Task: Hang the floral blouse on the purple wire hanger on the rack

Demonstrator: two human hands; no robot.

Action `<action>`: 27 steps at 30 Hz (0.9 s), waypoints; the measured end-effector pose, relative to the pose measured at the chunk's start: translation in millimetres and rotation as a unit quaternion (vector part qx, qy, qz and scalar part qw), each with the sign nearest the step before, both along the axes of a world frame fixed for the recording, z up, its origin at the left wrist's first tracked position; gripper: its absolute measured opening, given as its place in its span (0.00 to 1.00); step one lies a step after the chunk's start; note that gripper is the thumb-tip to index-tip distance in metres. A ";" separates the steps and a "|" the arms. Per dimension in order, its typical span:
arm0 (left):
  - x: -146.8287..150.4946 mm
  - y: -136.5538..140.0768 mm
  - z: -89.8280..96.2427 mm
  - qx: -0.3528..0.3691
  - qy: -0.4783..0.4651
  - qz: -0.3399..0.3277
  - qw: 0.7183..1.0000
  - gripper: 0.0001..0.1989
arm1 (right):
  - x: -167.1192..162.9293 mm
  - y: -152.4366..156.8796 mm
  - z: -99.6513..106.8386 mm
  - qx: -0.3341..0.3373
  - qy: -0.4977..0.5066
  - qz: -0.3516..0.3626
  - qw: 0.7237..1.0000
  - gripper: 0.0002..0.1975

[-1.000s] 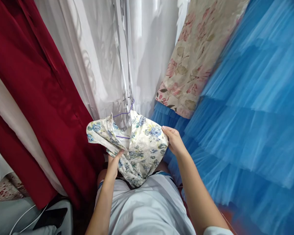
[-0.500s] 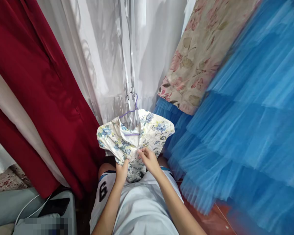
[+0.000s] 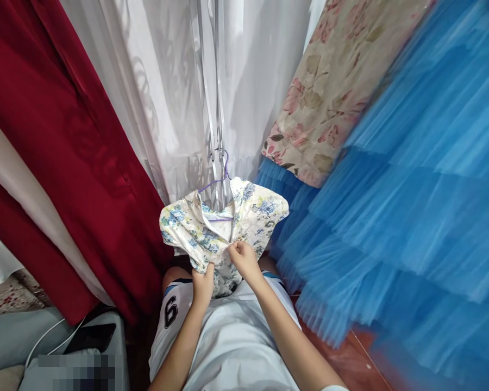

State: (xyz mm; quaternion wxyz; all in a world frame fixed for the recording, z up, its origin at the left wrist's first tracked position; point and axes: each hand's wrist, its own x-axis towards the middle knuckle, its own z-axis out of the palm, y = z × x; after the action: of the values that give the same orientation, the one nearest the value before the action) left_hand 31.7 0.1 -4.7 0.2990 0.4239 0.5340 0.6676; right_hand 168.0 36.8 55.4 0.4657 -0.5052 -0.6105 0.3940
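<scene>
A white blouse with blue and yellow flowers (image 3: pixel 187 222) hangs on a purple hanger (image 3: pixel 215 183) in front of my lap. My left hand (image 3: pixel 204 281) grips the lower left side of the blouse, thumb on top of the cloth. At the bottom of the V-neck, my right hand (image 3: pixel 243 259) pinches the front edge of the blouse between thumb and fingers. Whether a button or other fastener lies in that pinch is too small to tell. The hanger's hook meets hanging silvery straps (image 3: pixel 214 125) above it.
Dark red cloth (image 3: pixel 65 163) hangs at the left, white sheer cloth (image 3: pixel 167 98) behind. To the right hang a pink-flowered cloth (image 3: pixel 313 108) and a tiered blue tulle skirt (image 3: pixel 370 217). A dark phone (image 3: pixel 92 336) and a white cable (image 3: pixel 35 345) lie on a grey cushioned surface at lower left.
My right hand's fingers have curled in more tightly at the blouse's neckline. The left hand keeps its hold. The whole view has shifted very slightly.
</scene>
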 end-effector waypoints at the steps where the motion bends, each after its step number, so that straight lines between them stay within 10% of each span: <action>1: -1.9 -1.9 -0.2 0.003 0.004 0.024 1.000 0.29 | 1.0 -0.7 -2.8 -0.006 -0.008 0.004 1.000 0.11; 6: -8.1 -9.7 6.9 0.091 0.152 0.173 0.969 0.39 | 6.6 -6.4 -12.1 -0.035 -0.001 0.054 0.998 0.11; 12: 13.7 1.8 5.7 0.104 0.249 -0.022 0.963 0.16 | 2.6 -15.1 -3.3 -0.073 0.053 0.114 0.989 0.12; 17: 23.1 10.8 12.6 0.111 0.276 -0.062 0.953 0.03 | 6.9 -12.2 7.5 -0.069 0.114 0.108 0.985 0.11; 27: 25.9 10.2 55.0 0.023 0.565 -0.159 0.809 0.08 | 10.0 41.8 112.6 0.069 0.223 0.049 0.971 0.12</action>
State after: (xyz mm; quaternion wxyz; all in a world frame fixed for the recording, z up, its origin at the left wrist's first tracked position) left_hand 57.6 10.3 50.3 0.0369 0.8118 0.5188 0.2655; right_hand 178.0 78.6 168.1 0.6040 -0.3412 -0.5406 0.4760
